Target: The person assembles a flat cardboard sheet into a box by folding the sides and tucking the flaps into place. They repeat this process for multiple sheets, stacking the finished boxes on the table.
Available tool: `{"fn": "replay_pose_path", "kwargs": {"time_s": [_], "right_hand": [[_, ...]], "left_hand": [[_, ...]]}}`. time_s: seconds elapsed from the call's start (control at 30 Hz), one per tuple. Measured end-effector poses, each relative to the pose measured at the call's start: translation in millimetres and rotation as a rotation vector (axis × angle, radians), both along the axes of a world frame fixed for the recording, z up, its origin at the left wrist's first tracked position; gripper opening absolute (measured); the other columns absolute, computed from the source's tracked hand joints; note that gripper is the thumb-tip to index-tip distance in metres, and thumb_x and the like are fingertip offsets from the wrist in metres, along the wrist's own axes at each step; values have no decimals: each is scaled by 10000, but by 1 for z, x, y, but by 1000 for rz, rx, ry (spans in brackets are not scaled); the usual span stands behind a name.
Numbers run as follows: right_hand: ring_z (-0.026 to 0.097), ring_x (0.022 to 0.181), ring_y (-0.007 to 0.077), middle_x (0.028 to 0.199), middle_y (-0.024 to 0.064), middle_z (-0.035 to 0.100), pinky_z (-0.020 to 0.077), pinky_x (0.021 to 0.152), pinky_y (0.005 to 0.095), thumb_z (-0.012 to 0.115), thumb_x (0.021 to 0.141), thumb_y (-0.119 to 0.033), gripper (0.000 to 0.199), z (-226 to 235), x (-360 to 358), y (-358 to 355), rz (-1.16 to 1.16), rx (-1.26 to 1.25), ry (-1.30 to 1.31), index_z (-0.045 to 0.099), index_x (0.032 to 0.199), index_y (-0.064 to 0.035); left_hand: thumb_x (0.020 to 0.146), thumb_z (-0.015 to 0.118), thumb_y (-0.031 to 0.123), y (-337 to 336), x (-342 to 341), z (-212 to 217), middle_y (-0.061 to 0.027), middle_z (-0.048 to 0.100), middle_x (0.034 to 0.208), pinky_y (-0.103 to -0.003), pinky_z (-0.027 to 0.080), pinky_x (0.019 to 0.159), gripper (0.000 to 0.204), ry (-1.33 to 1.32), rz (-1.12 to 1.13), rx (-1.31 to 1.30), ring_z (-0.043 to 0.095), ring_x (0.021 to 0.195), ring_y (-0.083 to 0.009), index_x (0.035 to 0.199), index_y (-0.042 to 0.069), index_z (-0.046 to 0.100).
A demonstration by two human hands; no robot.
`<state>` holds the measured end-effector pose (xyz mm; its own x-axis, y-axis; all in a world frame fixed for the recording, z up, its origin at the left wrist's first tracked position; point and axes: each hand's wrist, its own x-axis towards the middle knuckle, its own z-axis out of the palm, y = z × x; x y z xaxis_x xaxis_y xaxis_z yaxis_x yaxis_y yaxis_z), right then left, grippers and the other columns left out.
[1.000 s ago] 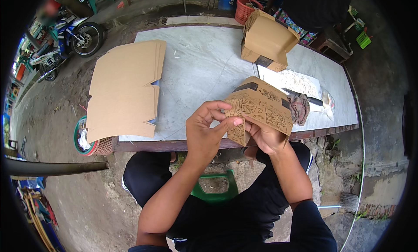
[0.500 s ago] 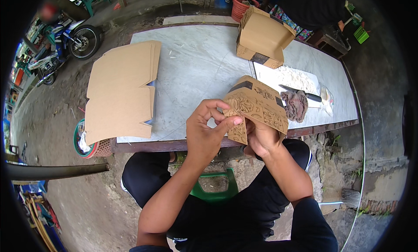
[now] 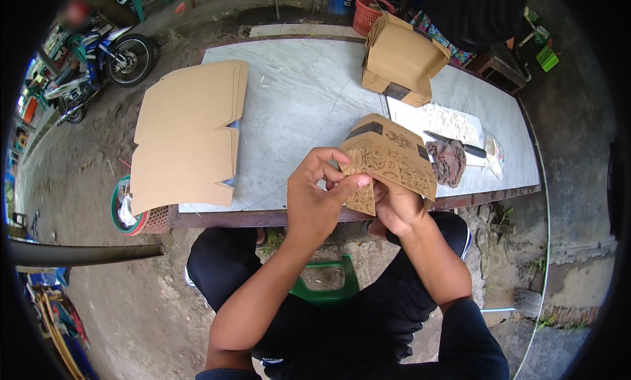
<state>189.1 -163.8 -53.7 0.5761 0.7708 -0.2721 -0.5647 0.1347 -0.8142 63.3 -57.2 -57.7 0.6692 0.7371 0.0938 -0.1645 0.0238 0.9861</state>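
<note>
Between my hands, over the table's front edge, is a partly folded brown cardboard box [image 3: 394, 153] with dark printed patterns. My left hand [image 3: 322, 189] pinches a flap at its near left corner between thumb and fingers. From below, my right hand [image 3: 397, 209] holds the box, its fingers mostly hidden under the card. A stack of flat cardboard blanks [image 3: 187, 134] lies on the left of the table. Farther back on the right stand folded cardboard boxes [image 3: 404, 58], open and nested together.
The marble-topped table [image 3: 296, 104] carries a white board [image 3: 444, 120] with pale shavings, a black-handled knife [image 3: 470, 148] and a crumpled cloth [image 3: 448, 162]. Below its left edge sits a basket [image 3: 125, 212]. A green stool [image 3: 325, 281] is beneath me; a motorbike [image 3: 108, 65] stands beyond.
The view has shifted slightly, moving the table and its things a little to the right in the picture. My hands keep nearly the same hold on the box.
</note>
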Motion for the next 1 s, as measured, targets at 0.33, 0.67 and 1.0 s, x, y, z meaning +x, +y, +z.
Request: {"fn": "replay_pose_path", "kwargs": {"time_s": [0.33, 0.67, 1.0], "right_hand": [[628, 861, 77, 1065, 17, 724, 542, 778, 243, 660, 1048, -118, 155, -9, 0, -6, -77, 39, -24, 678, 1198, -81], [619, 1245, 238, 1335, 108, 659, 488, 1098, 408, 671, 1043, -246, 380, -22, 9, -22, 26, 215, 8, 591, 1367, -63], [622, 1209, 206, 1305, 113, 654, 497, 1076, 383, 708, 1020, -142, 373, -23, -8, -4, -136, 108, -402, 591, 1354, -22]], "left_hand": [[878, 845, 24, 2, -1, 1, -27, 735, 947, -251, 523, 798, 266, -147, -54, -241, 614, 838, -68, 1104, 20, 705], [853, 865, 34, -2, 2, -1, -57, 725, 914, -285, 534, 800, 276, -146, 117, 191, 634, 812, -114, 1084, 16, 716], [889, 800, -26, -1, 0, 2, -126, 754, 1080, -286, 596, 795, 197, -130, 159, 268, 729, 902, -159, 1085, -23, 775]]}}
